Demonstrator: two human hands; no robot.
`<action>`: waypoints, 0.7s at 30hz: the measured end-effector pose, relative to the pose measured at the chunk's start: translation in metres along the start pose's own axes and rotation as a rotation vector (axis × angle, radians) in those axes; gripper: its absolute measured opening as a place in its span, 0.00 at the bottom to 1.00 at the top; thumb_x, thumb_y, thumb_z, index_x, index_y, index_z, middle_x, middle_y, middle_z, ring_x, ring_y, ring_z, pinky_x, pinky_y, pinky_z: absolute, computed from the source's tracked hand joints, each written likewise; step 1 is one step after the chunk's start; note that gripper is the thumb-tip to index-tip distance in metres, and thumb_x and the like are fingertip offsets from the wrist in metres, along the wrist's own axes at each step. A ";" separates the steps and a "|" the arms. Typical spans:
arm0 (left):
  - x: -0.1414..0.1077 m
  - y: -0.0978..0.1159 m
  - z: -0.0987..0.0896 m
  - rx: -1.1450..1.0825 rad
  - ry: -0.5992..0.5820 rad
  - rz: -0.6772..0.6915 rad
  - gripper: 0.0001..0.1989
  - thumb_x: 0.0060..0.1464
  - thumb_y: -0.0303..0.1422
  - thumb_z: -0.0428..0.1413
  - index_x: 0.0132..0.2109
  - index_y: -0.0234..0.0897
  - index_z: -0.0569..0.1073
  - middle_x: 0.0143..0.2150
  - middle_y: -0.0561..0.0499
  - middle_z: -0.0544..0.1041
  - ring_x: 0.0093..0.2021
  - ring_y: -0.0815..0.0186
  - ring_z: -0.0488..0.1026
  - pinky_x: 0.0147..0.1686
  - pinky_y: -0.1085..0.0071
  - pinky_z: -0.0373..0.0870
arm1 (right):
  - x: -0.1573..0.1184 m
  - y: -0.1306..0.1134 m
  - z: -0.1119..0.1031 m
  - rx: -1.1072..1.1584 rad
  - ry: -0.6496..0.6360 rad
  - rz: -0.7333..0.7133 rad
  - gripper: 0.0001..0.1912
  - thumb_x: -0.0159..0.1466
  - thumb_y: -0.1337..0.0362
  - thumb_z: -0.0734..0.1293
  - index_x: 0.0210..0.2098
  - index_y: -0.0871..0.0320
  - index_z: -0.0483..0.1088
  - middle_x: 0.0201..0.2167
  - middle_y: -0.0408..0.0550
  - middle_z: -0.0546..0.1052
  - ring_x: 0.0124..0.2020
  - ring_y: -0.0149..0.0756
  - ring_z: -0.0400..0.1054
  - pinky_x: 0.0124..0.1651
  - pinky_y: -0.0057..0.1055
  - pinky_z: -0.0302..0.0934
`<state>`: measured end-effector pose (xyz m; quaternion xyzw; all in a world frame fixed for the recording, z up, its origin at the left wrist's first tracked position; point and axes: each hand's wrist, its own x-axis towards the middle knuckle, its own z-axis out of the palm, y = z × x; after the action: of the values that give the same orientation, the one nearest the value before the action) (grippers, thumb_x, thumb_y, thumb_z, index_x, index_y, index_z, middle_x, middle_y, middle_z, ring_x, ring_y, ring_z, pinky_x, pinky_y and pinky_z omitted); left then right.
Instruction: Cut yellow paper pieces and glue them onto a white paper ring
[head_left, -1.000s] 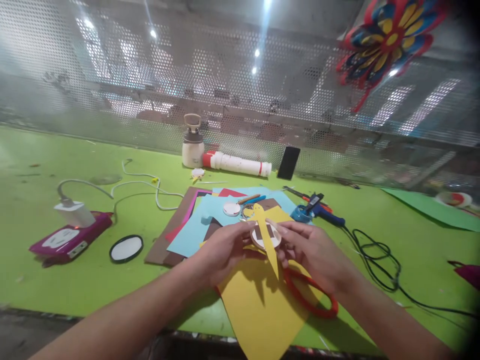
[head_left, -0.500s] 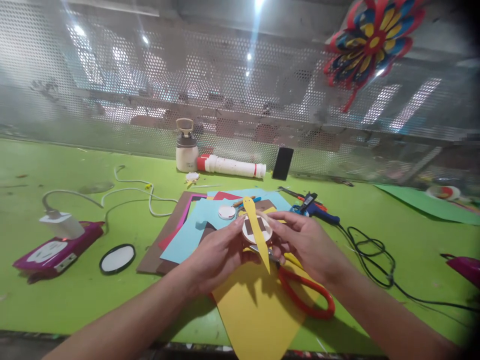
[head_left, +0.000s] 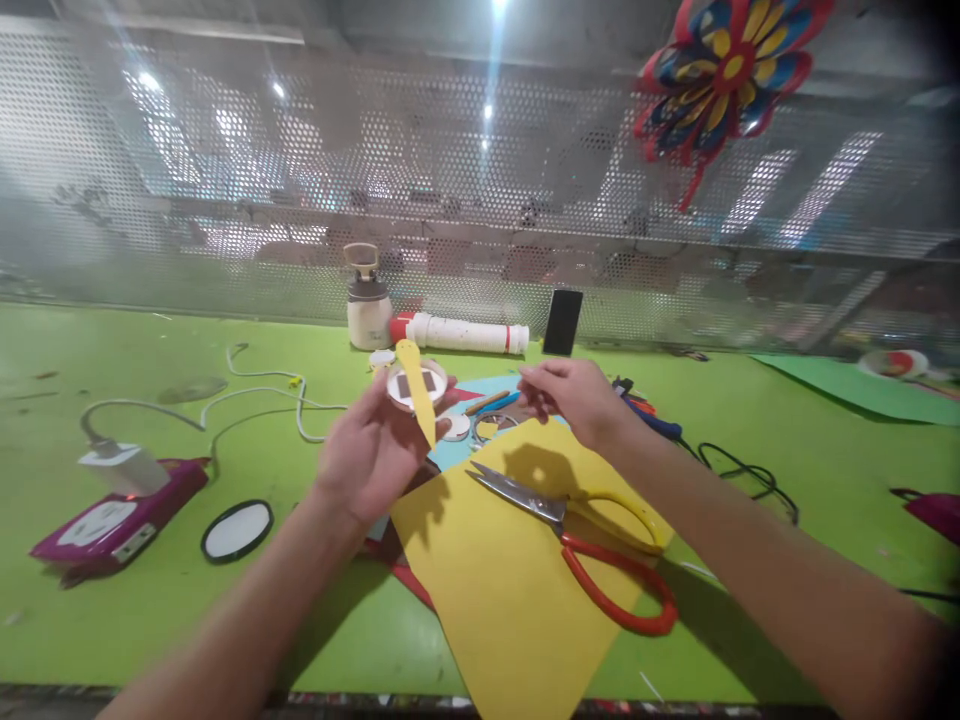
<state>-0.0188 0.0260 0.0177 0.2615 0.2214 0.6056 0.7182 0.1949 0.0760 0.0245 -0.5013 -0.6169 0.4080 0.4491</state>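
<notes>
A small white disc [head_left: 438, 378] with a dark brown patch lies in my left hand [head_left: 375, 440], held by its edge with the fingers under it. Across the disc runs a yellow paper strip [head_left: 420, 392], rounded at the top with small dots and pointed at the bottom. My right hand [head_left: 566, 395] hovers over the papers, apart from the disc, its fingers curled together; whatever they hold, if anything, is hidden. Below the hands, scissors [head_left: 551, 512] with one yellow and one red handle rest slightly open on a yellow paper sheet [head_left: 510, 610].
A second white disc [head_left: 455, 428], a clear ring [head_left: 493, 428] and coloured pens [head_left: 495, 402] lie beyond the yellow sheet. At left are a purple power strip [head_left: 124, 515] and a black-rimmed disc [head_left: 238, 531]. A sprayer bottle [head_left: 370, 318], white tube [head_left: 469, 334] and phone [head_left: 562, 322] stand behind.
My right hand has let go of the disc and moved up, away from it. My left hand has carried the disc and yellow strip left and upward, uncovering the scissors.
</notes>
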 end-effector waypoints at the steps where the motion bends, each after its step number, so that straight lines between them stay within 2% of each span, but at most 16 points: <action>1: 0.002 0.003 -0.001 -0.017 0.025 0.019 0.16 0.64 0.36 0.44 0.44 0.33 0.75 0.40 0.43 0.80 0.41 0.60 0.78 0.32 0.70 0.74 | 0.014 -0.001 0.003 -0.064 -0.014 -0.001 0.16 0.64 0.58 0.66 0.25 0.63 0.69 0.21 0.46 0.73 0.19 0.27 0.64 0.23 0.28 0.61; 3: 0.004 0.008 -0.002 -0.038 0.044 0.032 0.18 0.65 0.36 0.43 0.45 0.31 0.74 0.40 0.41 0.80 0.41 0.60 0.78 0.33 0.70 0.75 | 0.042 -0.005 0.009 -0.191 -0.046 -0.011 0.12 0.66 0.60 0.64 0.35 0.64 0.71 0.31 0.48 0.75 0.27 0.31 0.70 0.31 0.31 0.67; 5: 0.004 0.011 -0.003 -0.049 0.050 0.046 0.18 0.65 0.36 0.43 0.46 0.29 0.74 0.40 0.40 0.79 0.41 0.60 0.78 0.33 0.70 0.76 | 0.064 -0.010 0.016 -0.307 -0.115 -0.021 0.14 0.67 0.60 0.65 0.49 0.61 0.69 0.46 0.50 0.74 0.41 0.37 0.72 0.42 0.39 0.69; 7: 0.003 0.014 -0.002 -0.064 0.055 0.063 0.18 0.65 0.36 0.43 0.46 0.29 0.73 0.40 0.40 0.79 0.41 0.59 0.78 0.33 0.70 0.76 | 0.078 -0.011 0.022 -0.406 -0.199 -0.035 0.16 0.67 0.60 0.65 0.52 0.59 0.67 0.51 0.51 0.72 0.46 0.41 0.70 0.46 0.43 0.68; 11: -0.001 0.026 -0.003 -0.110 0.018 0.130 0.19 0.64 0.36 0.42 0.48 0.28 0.73 0.41 0.38 0.79 0.42 0.59 0.78 0.35 0.69 0.77 | 0.082 0.009 0.033 -0.534 -0.367 -0.031 0.16 0.67 0.60 0.65 0.52 0.58 0.68 0.52 0.51 0.71 0.47 0.41 0.70 0.47 0.42 0.68; 15: -0.005 0.035 -0.004 -0.136 -0.019 0.213 0.20 0.64 0.37 0.43 0.51 0.27 0.71 0.43 0.36 0.78 0.41 0.59 0.77 0.36 0.69 0.78 | 0.081 0.033 0.028 -0.609 -0.401 0.032 0.15 0.67 0.60 0.64 0.52 0.58 0.68 0.52 0.51 0.72 0.47 0.41 0.70 0.47 0.42 0.68; 18: -0.007 0.037 -0.002 -0.142 -0.011 0.220 0.20 0.64 0.37 0.43 0.51 0.29 0.71 0.42 0.36 0.78 0.41 0.59 0.77 0.35 0.68 0.78 | 0.083 0.032 0.017 -0.669 -0.376 0.042 0.16 0.67 0.60 0.65 0.53 0.59 0.67 0.52 0.52 0.72 0.47 0.41 0.70 0.47 0.43 0.68; 21: -0.008 0.035 0.001 -0.134 0.017 0.196 0.19 0.64 0.37 0.43 0.51 0.30 0.72 0.41 0.37 0.78 0.40 0.59 0.78 0.35 0.66 0.78 | 0.076 0.025 0.019 -0.743 -0.408 -0.037 0.17 0.67 0.60 0.65 0.53 0.59 0.67 0.51 0.52 0.72 0.46 0.41 0.70 0.46 0.43 0.68</action>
<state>-0.0460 0.0226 0.0405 0.2282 0.1596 0.6887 0.6694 0.1760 0.1542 0.0065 -0.5269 -0.8071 0.2407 0.1137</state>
